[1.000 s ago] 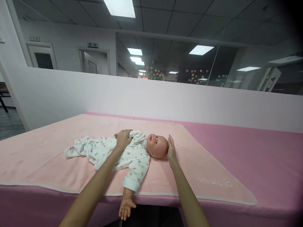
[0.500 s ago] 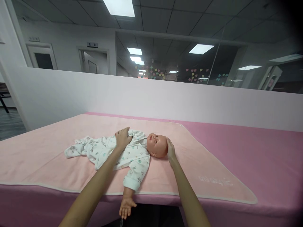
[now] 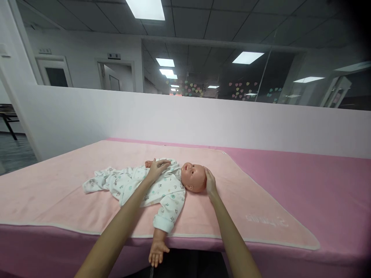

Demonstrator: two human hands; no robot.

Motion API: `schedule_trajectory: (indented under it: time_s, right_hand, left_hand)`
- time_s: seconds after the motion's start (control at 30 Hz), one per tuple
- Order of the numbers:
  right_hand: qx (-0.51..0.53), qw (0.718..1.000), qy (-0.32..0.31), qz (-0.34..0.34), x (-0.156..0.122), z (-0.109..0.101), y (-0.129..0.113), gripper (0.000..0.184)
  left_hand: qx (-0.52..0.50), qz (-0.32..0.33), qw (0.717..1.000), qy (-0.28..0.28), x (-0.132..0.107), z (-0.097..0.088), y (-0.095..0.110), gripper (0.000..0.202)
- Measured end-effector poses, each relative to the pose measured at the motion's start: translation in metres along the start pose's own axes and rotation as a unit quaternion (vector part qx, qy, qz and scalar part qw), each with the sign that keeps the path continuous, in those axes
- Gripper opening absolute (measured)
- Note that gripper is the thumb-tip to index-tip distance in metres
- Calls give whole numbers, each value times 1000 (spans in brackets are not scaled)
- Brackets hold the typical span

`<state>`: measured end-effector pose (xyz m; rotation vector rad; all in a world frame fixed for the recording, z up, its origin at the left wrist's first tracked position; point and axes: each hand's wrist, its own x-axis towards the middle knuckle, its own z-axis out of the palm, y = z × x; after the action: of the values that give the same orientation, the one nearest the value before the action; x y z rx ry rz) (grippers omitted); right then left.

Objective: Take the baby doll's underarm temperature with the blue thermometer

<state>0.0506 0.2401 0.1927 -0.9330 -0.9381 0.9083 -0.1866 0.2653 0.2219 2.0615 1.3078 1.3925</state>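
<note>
A baby doll (image 3: 193, 178) in a white printed outfit (image 3: 171, 193) lies on its back on a peach blanket (image 3: 237, 216), its head to the right. My left hand (image 3: 157, 170) rests on the doll's chest near its far sleeve, fingers stretched out. Just beyond that hand, the doll's far hand (image 3: 148, 164) shows. Against the crown of the doll's head lies my right hand (image 3: 210, 182), palm cupped and fingers extended along it. The doll's near arm (image 3: 159, 247) hangs over the front edge, its fingers spread.
Under the blanket, a pink cover (image 3: 324, 193) spreads over the table. A low white wall (image 3: 203, 121) runs along the back, with glass panels (image 3: 220, 73) above it. Dark furniture (image 3: 10, 116) stands at far left.
My left hand has slid right and upward over the doll's chest, uncovering the doll's far hand. My right hand stays on the head. The view has shifted slightly.
</note>
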Motion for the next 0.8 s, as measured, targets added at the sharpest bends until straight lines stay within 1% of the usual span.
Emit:
schedule_trajectory:
  time_s: [0.13,0.2,0.27,0.3,0.37,0.43,0.57,0.63,0.73,0.8]
  right_hand:
    - [-9,1000,-12,-7,0,0,2,33]
    - [-14,1000,-6,-9,0,0,1,33]
    - [-20,1000,-4,-11,-1,0,-1,33]
    - [-21,1000,-1,-12,-1,0,-1,33]
    - [-24,1000,-3,-21,-2,0,-2,33]
    - [-30,999,-5,-28,-1,0,0,33]
    - [-49,998,26,-16,2,-2,5,36]
    - [-46,999,22,-11,3,-2,7,38]
    - [-44,999,0,-13,3,-3,9,40]
    - [-51,999,3,-14,3,-2,9,42]
  left_hand:
    - [45,10,997,-67,-4,1,5,35]
    - [58,24,993,-102,-5,1,6,41]
    - [57,30,992,-106,-6,2,5,47]
    - [54,27,994,-95,-5,2,4,46]
    - [47,16,997,-65,-3,3,2,37]
    - [41,3,998,-48,-1,4,-2,32]
    - [4,-35,999,-3,3,2,-11,40]
    - [-22,-48,998,24,3,2,-14,39]
    - [-37,-46,997,58,2,2,-12,35]
    - [-6,-31,997,73,1,3,-10,35]
